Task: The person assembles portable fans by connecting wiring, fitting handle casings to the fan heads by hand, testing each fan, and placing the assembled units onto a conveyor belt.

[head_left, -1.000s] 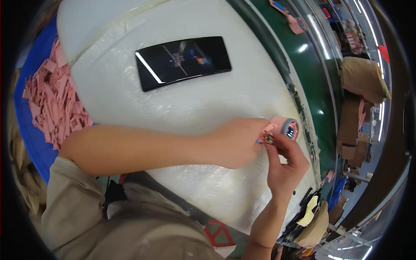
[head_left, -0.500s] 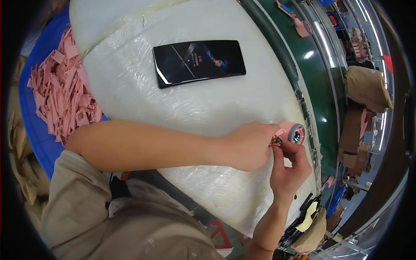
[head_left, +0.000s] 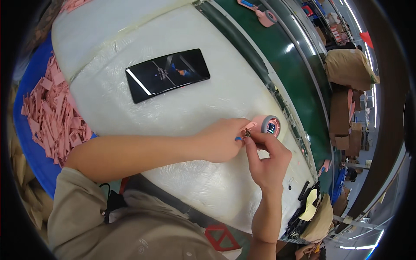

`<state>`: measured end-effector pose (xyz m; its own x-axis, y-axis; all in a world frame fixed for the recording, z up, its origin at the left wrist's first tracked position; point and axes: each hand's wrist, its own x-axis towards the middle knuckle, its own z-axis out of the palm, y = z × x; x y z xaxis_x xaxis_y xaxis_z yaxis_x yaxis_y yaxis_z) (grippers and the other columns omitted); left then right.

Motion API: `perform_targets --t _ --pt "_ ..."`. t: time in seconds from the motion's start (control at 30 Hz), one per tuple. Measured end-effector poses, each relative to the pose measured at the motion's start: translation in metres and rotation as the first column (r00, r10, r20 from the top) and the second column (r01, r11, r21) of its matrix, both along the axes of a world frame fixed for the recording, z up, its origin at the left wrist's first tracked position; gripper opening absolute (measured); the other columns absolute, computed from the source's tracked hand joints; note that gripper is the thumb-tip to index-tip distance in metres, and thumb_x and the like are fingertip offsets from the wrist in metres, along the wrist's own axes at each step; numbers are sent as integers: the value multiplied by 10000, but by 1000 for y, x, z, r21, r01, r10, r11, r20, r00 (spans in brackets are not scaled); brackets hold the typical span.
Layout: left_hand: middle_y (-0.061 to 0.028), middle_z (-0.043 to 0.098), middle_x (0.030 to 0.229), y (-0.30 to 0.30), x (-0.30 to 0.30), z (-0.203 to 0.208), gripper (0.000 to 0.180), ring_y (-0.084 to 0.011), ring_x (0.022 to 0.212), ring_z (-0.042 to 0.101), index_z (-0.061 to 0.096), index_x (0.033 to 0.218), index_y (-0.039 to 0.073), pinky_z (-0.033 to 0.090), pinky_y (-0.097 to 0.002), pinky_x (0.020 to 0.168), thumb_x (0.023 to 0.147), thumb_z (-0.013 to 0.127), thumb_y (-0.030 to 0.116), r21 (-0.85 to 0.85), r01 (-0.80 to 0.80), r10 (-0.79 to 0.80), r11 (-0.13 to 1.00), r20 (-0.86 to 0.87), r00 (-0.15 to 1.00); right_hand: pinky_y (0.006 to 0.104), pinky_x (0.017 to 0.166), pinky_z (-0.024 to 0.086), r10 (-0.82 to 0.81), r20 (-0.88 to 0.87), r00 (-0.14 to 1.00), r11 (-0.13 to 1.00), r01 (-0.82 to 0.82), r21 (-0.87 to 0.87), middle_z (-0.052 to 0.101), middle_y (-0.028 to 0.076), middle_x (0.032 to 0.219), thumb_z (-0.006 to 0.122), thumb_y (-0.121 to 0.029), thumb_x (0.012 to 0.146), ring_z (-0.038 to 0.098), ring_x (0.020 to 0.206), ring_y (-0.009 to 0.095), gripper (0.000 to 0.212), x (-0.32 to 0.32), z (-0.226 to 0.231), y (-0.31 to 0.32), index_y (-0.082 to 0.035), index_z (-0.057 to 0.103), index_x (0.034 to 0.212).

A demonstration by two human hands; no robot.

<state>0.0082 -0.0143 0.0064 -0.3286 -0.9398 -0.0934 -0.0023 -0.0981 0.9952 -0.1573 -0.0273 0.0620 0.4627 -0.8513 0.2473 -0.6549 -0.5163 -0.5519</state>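
My left hand (head_left: pixel 222 139) is closed around the handle of a pink device with a round head (head_left: pixel 259 123), perhaps a handheld fan body. A grey ring rims the head, and small electronic parts show inside it. The fingertips of my right hand (head_left: pixel 269 161) pinch a small dark and metallic part (head_left: pixel 247 133) against the handle, just beside the left fingers. What exactly that part is, I cannot make out. A bit of blue (head_left: pixel 238 138) peeks out by the left fingers. Both hands are over the plastic-covered worktable (head_left: pixel 195 184).
A black phone (head_left: pixel 173 80) with its screen lit lies on the worktable. At the left stands a blue tub (head_left: pixel 37 167) heaped with pink plastic pieces (head_left: pixel 54 108). Beyond the table runs a green conveyor (head_left: pixel 286 65) carrying similar pink devices (head_left: pixel 265 18). Black strips (head_left: pixel 303 208) lie at the lower right.
The whole view has shifted, so table, phone and hands appear further left. Both hands stay at the pink device. The blue bit by the left fingers now shows.
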Motion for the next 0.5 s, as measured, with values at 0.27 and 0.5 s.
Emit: perform_targets --t 0.27,0.5 --pt "-171 648 1197 0 -1 3 437 -267 1108 633 515 1350 7 487 -372 947 916 555 36 6 18 -19 1000 50 999 296 649 569 -42 27 999 999 43 -19 730 112 873 738 -27 842 722 714 219 72 3 -1 2 -19 697 901" --pt "-239 648 1181 5 -2 2 365 -403 1106 621 537 1295 -24 490 -441 922 967 530 137 -12 -44 44 999 -7 999 276 665 558 -69 7 998 997 68 46 723 118 811 719 3 851 705 691 176 48 6 5 2 24 686 879"
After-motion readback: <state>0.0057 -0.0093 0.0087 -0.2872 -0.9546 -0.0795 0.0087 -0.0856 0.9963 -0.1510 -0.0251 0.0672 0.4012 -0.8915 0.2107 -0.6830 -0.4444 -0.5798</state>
